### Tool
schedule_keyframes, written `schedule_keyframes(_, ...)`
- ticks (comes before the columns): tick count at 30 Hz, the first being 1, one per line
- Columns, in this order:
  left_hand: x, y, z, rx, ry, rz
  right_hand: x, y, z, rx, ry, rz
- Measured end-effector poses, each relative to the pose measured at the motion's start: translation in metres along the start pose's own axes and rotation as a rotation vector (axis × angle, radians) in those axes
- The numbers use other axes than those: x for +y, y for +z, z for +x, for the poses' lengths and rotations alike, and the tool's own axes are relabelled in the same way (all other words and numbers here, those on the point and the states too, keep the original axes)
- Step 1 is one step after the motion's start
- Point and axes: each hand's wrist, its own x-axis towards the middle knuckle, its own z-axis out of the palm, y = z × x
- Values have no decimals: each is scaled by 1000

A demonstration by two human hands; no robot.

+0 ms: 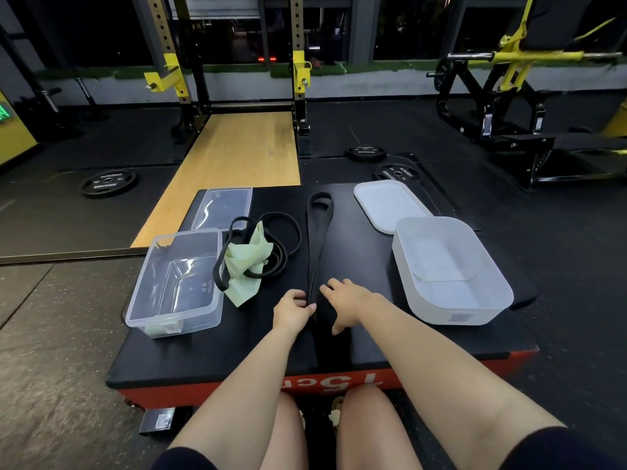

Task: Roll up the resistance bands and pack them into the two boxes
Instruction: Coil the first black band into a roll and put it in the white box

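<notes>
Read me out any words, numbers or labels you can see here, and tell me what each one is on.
"15c", seen upside down and partly hidden by a knee: red side of the platform.
Raised lettering on the weight plates: too blurred to read.
Small mark on the clear box: too small to read.
Sticker on the white box: blurred.
Label on the black object under the platform: unreadable.
</notes>
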Motion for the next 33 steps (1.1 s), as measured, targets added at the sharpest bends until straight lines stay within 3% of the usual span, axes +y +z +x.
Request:
schedule_keyframes(10, 4, 6, 5, 43, -36, 116, 13, -3, 7, -7, -76, -13)
schedule_keyframes(21, 1, 9, 3, 78, 11, 123, -20, 21, 3, 230, 347, 268)
schedule_keyframes(24, 1, 7, 5, 80, 48, 120, -21, 22, 6, 264, 328, 300)
schedule_keyframes(33, 6, 5, 6, -87, 5, -33, -3, 8, 7, 86, 114, 179)
